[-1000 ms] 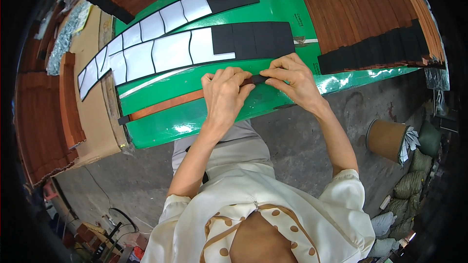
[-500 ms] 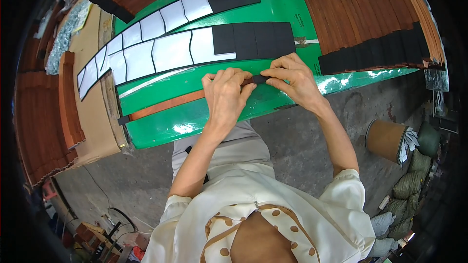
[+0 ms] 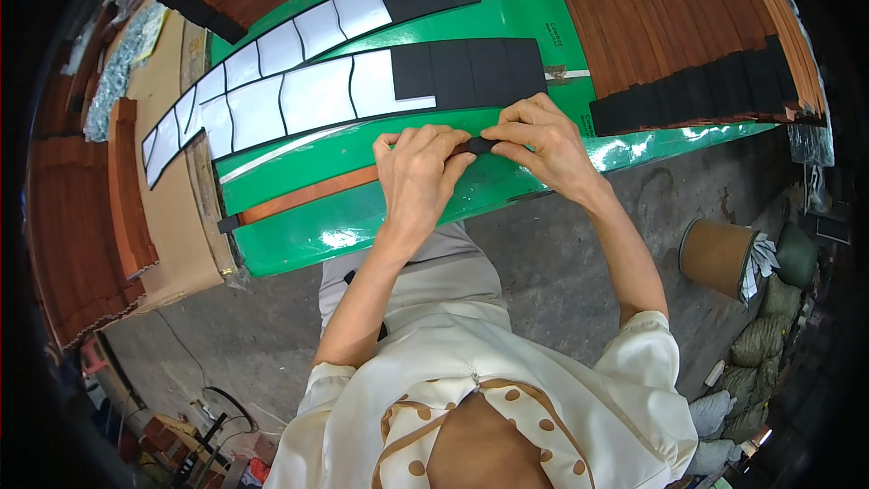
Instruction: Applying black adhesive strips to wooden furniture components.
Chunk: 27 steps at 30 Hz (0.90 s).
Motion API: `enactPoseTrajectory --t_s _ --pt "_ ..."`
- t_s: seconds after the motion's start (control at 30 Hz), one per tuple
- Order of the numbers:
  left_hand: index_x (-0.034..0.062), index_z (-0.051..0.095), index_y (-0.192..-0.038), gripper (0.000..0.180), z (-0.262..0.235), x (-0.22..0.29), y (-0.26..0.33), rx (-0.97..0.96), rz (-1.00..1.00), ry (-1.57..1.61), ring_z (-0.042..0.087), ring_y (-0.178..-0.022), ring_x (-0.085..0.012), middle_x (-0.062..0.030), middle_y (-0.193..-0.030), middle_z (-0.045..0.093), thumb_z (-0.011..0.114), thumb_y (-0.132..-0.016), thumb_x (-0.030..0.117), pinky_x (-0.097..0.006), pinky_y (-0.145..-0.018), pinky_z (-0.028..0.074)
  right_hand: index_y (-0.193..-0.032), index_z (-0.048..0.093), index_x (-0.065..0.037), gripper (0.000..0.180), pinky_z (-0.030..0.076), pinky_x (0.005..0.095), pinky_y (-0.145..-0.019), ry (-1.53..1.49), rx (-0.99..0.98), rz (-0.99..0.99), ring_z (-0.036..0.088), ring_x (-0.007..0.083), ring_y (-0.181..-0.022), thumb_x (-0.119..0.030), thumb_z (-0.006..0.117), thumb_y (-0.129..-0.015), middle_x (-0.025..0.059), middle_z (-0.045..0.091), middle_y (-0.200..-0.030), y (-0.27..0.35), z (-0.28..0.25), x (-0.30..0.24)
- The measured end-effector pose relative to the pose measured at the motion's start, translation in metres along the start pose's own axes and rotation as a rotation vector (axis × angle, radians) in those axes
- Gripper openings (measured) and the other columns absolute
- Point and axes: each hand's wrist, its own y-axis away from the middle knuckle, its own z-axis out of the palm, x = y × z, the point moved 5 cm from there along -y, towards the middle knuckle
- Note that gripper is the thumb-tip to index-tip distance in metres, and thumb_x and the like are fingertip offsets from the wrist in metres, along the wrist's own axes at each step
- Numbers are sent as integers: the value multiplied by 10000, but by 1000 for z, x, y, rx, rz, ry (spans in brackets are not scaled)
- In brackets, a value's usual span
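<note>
A: Where does the reddish-brown strip (image 3: 312,193) lie?

B: Along the near edge of the green table (image 3: 303,249), its left tip by the table's left edge.

A: And the hands?

B: The left hand (image 3: 418,166) pinches the strip near its right end; the right hand (image 3: 545,147) pinches the black band (image 3: 479,146) on that end between thumb and fingers.

A: What could go wrong?

B: The band might wrinkle or sit crooked if the right fingers pull unevenly. If the left pinch loosened, the strip could twist, perhaps sliding over the near edge.
</note>
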Motion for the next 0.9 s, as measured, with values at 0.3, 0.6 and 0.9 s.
enactPoseTrajectory --t_s 0.3,0.6,0.9 --pt "81 700 -857 161 1 2 -1 26 37 -9 562 -728 -168 -1 -831 656 727 -721 163 -334 -756 329 -903 717 -102 215 477 331 -699 -20 9 8 528 194 -832 -120 735 -690 2 596 -852 1 2 4" --pt "89 700 -867 159 2 2 3 62 95 -51 550 -706 -173 2 -823 648 725 -728 163 -331 -711 348 -994 697 -73 253 474 303 -772 -285 83 143 560 196 -928 -112 718 -745 51 625 -966 21 1 33" --pt "146 698 -930 228 8 3 11 138 246 -108 529 -683 -163 23 -806 607 725 -705 122 -322 -659 365 -1000 672 -8 200 488 266 -782 -669 165 432 591 136 -909 -80 673 -814 68 618 -1016 41 29 41"
